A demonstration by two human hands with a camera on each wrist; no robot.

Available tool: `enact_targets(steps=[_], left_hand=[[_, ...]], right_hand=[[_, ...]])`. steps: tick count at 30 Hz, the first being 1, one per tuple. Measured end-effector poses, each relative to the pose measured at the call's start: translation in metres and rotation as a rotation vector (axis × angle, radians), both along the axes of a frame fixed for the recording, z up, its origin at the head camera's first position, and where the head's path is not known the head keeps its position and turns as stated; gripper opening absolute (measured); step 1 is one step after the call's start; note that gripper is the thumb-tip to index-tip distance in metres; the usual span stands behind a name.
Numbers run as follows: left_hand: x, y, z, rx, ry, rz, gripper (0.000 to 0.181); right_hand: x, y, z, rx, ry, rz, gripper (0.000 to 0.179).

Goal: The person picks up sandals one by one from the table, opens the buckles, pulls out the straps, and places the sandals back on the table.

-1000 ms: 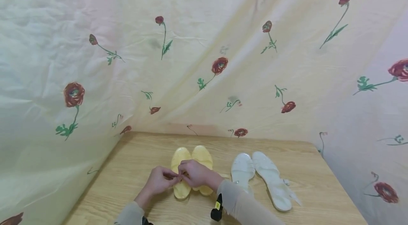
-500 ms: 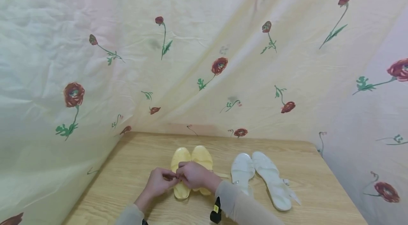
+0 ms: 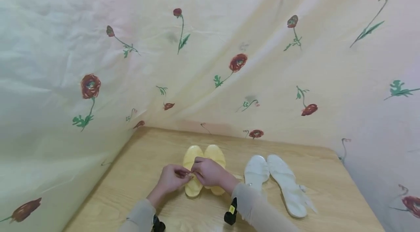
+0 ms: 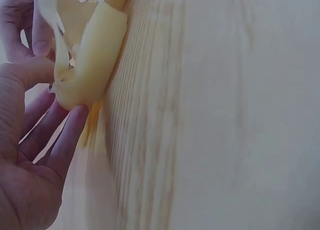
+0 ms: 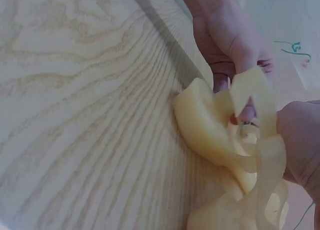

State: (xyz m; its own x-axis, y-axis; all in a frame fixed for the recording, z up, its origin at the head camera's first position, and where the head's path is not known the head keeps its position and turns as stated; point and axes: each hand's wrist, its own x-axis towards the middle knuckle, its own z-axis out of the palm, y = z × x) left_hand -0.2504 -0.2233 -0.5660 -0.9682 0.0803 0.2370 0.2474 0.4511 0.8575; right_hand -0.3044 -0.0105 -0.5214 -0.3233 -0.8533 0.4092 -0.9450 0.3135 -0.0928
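Note:
A pair of yellow sandals stands side by side on the wooden table, toes away from me. Over the left yellow sandal (image 3: pixel 193 189) both hands meet at its ankle strap. My left hand (image 3: pixel 171 178) pinches the strap near a small metal buckle (image 5: pixel 246 129), thumb on one side, fingertips against the heel part (image 4: pixel 90 64) in the left wrist view. From the right, my right hand (image 3: pixel 210 171) pinches the strap between thumb and curled fingers. Its forearm and hand partly cover the right yellow sandal (image 3: pixel 214 153).
Two white sandals lie to the right, one left white sandal (image 3: pixel 256 170) partly behind the right sleeve and one right white sandal (image 3: pixel 288 192) angled with its strap loose. A flowered cloth (image 3: pixel 203 49) surrounds the wooden table (image 3: pixel 157 140) at the back and sides.
The head view has shifted, so the table and sandals appear a little further right. Both hands stay at the left yellow sandal's strap, with slight finger movement.

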Motion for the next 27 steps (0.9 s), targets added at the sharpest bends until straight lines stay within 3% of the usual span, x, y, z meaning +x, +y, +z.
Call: enact_targets(steps=[4,10,14,18,21,27], left_hand=[[-0.001,0.000,0.001,-0.004,0.009,0.001,0.008],[-0.003,-0.001,0.000,-0.002,0.013,-0.031,0.010],[0.000,0.000,-0.002,0.026,-0.006,-0.017,0.011],[0.001,0.002,-0.001,0.034,-0.018,-0.020,0.012],[0.001,0.002,0.000,0.029,-0.016,-0.020,0.011],[0.002,0.000,0.003,0.032,-0.017,-0.020,0.010]], right_hand=[[0.001,0.003,0.000,-0.054,-0.021,0.018,0.010],[0.007,0.006,-0.004,-0.081,-0.005,-0.041,0.007],[0.011,0.004,-0.006,-0.024,0.034,-0.090,0.008],[0.012,0.001,0.002,0.062,-0.015,-0.113,0.004],[0.010,-0.002,0.009,0.102,-0.053,-0.087,0.006],[0.009,-0.006,0.007,0.157,-0.015,-0.068,0.012]])
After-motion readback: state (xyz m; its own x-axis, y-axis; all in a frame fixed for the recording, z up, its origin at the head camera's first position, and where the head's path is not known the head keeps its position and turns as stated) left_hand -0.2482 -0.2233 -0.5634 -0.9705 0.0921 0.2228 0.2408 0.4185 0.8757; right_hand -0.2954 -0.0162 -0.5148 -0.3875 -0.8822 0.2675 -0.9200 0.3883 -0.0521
